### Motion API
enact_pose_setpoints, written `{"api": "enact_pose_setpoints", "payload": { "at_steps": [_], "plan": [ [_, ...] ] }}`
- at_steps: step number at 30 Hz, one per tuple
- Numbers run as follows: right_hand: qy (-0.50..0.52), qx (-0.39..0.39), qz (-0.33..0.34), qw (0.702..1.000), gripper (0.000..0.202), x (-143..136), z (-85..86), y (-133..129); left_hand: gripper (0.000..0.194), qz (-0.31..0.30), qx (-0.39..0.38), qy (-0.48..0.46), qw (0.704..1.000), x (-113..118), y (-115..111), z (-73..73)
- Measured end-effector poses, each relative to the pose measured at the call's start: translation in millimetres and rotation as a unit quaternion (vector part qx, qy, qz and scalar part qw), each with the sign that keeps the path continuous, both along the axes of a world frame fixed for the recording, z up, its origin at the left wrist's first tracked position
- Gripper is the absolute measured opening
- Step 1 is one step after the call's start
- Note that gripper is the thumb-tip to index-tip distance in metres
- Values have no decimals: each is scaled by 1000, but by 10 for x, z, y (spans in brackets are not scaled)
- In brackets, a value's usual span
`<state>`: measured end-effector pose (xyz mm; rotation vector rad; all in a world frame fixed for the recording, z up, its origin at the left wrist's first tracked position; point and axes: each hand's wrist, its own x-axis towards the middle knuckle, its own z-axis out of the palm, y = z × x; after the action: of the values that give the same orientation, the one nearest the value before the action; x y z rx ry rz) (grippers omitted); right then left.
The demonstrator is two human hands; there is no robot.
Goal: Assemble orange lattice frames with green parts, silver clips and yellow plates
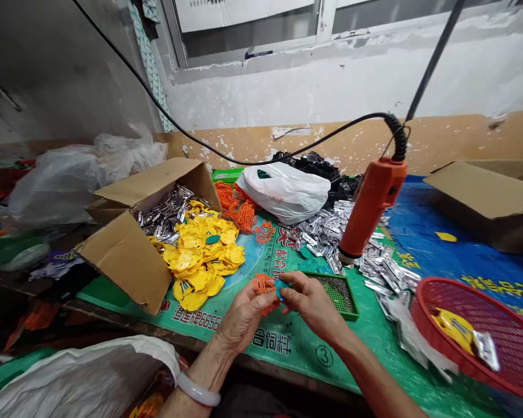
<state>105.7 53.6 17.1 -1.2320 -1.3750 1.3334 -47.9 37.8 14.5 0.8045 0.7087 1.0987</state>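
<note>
My left hand [246, 310] is closed on an orange plastic lattice piece [265, 284], held low over the green table cover. Pinched in the fingers of my right hand [307, 302] is a small blue plastic piece [281, 288], which touches or overlaps the orange one. Just behind the right hand lies a green tray [352, 313] of tiny dark parts, perhaps screws. A pile of yellow plastic pieces [200, 249] sits to the left of my hands. An orange-red electric screwdriver [370, 209] hangs by its cable to the right, touched by neither hand.
Silver metal strips [387, 270] are heaped behind the tray. More orange lattice pieces [239, 212] lie beside a white plastic bag [287, 191]. An open cardboard box [126, 255] stands left. A red basket [427, 313] with a yellow piece stands right. A white sack [91, 371] is at front left.
</note>
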Motion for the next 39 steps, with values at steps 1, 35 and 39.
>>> {"api": "enact_pose_setpoints", "payload": {
  "at_steps": [1,35,39],
  "plan": [
    [-5,7,11,1000,29,-4,-7,-29,26,7,-3,-7,1000,30,-15,-11],
    [-498,262,63,824,38,48,-100,-522,27,94,-125,-65,986,348,-213,-34],
    [-438,163,107,877,32,158,119,-439,24,108,-152,-96,978,372,-186,-71]
  ]
}}
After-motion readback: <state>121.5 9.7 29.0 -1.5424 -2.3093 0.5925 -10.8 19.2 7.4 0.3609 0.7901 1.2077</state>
